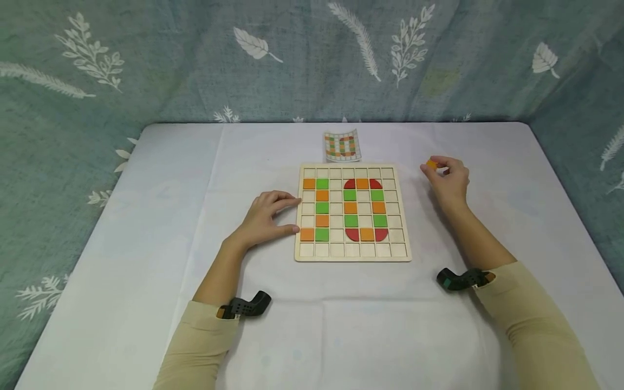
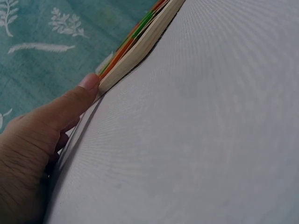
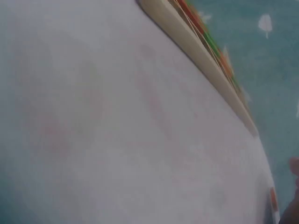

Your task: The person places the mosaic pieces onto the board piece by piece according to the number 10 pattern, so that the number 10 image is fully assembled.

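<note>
A square wooden grid board (image 1: pixel 338 250) lies flat on the table, with orange and green square tiles and red rounded corner pieces in its cells. They form an upright column on the left and a ring on the right. My left hand (image 1: pixel 267 218) rests at the board's left edge, thumb and fingertips touching it; in the left wrist view the thumb (image 2: pixel 70 105) meets the board's side. Off to the right of the board, my right hand (image 1: pixel 449 181) pinches an orange tile (image 1: pixel 431 163) between thumb and fingers. Only a sliver of that hand shows in the right wrist view.
Behind the board lies a slightly curled pattern card (image 1: pixel 342 147) printed with a similar coloured grid. A white cloth covers the table (image 1: pixel 370 330). Green leaf-patterned fabric (image 1: pixel 302 65) hangs behind and beside it. Each forearm wears a dark wrist camera (image 1: pixel 251 304).
</note>
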Demonstrator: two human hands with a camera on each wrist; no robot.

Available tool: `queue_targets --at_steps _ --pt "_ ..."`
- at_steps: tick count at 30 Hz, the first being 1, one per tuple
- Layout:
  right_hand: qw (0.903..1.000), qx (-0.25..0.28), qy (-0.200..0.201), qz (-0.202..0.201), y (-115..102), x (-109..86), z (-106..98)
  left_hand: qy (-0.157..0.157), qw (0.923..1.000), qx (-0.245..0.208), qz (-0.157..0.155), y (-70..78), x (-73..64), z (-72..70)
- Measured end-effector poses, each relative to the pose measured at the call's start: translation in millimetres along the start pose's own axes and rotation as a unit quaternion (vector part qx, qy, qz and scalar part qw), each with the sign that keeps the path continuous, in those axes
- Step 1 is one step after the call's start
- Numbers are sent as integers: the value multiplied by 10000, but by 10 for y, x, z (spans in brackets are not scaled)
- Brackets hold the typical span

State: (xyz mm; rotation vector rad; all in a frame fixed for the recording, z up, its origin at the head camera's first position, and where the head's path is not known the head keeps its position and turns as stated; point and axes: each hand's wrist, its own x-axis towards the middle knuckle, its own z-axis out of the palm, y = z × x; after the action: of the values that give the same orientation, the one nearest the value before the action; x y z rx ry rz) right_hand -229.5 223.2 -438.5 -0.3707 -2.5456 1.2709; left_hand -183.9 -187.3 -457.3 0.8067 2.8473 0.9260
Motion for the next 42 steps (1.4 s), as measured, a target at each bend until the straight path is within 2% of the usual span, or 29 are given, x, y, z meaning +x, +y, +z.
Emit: queue_targets --at_steps 4,8,14,19,32,36,42 --pt "9994 -191 -95 273 114 59 -46 -3 10000 9 31 6 -1 -3" --pt "9983 -433 -235 322 152 103 -58 11 10000 36 59 9 3 2" --pt "9929 -1102 -417 131 136 126 -22 2 10000 -16 22 11 2 12" --pt "9904 -1297 -389 -271 126 63 9 11 10000 24 73 6 -1 2" --pt "9958 -639 -627 -210 -3 -245 90 -12 10000 45 -3 7 -13 7" --pt "9948 -484 -721 -540 -89 -324 158 15 10000 33 46 1 -11 2" --pt "9865 -337 -857 -1353 -257 -481 246 17 10000 7 48 6 -3 3"
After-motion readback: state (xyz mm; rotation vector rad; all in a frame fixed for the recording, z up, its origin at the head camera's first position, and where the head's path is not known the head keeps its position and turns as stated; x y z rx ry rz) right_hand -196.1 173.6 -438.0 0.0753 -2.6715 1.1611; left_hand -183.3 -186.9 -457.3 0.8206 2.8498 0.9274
